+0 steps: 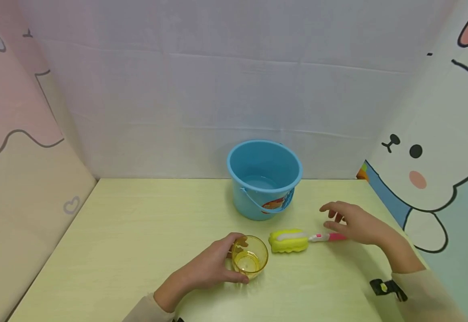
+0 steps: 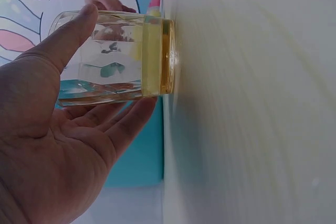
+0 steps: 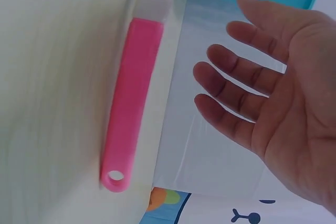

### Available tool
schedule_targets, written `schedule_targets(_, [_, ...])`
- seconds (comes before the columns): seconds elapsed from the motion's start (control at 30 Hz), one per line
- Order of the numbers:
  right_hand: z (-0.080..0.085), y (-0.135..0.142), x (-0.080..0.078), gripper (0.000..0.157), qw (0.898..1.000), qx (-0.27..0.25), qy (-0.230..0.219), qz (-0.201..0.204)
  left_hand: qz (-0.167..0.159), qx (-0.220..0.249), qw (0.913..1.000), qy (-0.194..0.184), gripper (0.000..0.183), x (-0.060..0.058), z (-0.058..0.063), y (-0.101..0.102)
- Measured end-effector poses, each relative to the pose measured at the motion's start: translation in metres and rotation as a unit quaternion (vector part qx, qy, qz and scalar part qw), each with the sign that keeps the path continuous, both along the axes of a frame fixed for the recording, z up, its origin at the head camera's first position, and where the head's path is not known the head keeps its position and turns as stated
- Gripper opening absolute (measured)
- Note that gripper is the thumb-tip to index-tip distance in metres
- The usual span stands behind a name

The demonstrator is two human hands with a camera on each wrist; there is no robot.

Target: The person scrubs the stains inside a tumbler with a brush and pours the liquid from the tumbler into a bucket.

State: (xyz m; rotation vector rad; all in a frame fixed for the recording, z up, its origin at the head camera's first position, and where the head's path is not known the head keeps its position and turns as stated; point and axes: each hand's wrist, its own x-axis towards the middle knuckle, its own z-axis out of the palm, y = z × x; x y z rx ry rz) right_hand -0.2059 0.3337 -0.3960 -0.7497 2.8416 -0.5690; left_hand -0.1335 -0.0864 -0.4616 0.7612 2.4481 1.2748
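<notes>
My left hand (image 1: pixel 211 264) grips an amber-tinted drinking glass (image 1: pixel 254 259), thumb on one side and fingers round the other. In the left wrist view the base of the glass (image 2: pixel 157 56) is right at the tabletop. Just right of it lies a sponge bottle brush (image 1: pixel 288 245) with a yellow-green head, its pink and white handle pointing right. Over that handle (image 3: pixel 131 95) hovers my right hand (image 1: pixel 352 222), fingers spread and slightly bent, with nothing held. The right wrist view shows a gap between the fingertips (image 3: pixel 207 72) and the handle.
A blue bucket (image 1: pixel 240 197) stands upright behind the glass and brush, its handle hanging down at the front. The pale wooden table (image 1: pixel 137 232) meets a white cloth wall (image 1: pixel 177 103) at the back. Printed cartoon panels stand at both sides.
</notes>
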Motion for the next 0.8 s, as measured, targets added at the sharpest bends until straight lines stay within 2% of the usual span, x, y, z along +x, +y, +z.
schedule_targets(0.13, [0.006, -0.003, -0.004, 0.04, 0.999, -0.025, 0.033, -0.01, 0.0, 0.002, 1.0, -0.002, 0.092, 0.0, 0.0, 0.0])
schedule_targets(0.27, [0.013, -0.01, -0.008, 0.042, 0.997, -0.048, 0.044, -0.028, 0.0, 0.005, 1.0, -0.003, 0.092, 0.0, 0.0, 0.0])
schedule_targets(0.57, [0.03, -0.023, -0.014, 0.046, 0.993, -0.079, 0.048, -0.067, -0.001, 0.004, 1.0, -0.003, 0.092, 0.0, 0.0, 0.0])
schedule_targets(0.8, [0.039, -0.033, -0.021, 0.049, 0.989, -0.115, 0.028, -0.094, 0.001, 0.005, 1.0, -0.004, 0.093, 0.001, -0.001, 0.0])
